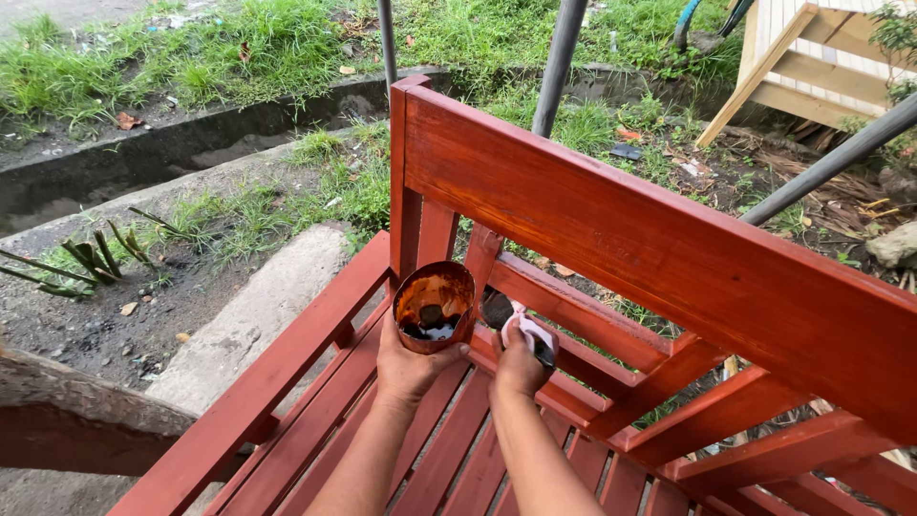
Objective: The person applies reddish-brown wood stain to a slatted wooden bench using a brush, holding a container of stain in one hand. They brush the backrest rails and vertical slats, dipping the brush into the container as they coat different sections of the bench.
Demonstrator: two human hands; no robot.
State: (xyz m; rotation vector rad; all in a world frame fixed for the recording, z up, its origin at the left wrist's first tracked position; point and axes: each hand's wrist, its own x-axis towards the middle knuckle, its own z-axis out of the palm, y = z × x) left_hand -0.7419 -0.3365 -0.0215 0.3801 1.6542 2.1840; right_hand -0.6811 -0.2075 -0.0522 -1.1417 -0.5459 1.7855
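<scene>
red bench (pixel 669 258) outdoors, left hand (pixel 406 358) grip grasping one stain cup (pixel 434 306), right hand (pixel 519 361) grip clenching one brush (pixel 531 336)

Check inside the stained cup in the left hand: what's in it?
The cup in the left hand holds a shallow pool of dark liquid; brown stain coats its walls. The bottom under the liquid is hidden.

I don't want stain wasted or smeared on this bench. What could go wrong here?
The stain cup in the left hand tilts over the seat slats, so dark liquid could spill. The right hand works a brush low between the back rails, so its wrist might rub the coated wood.
</scene>
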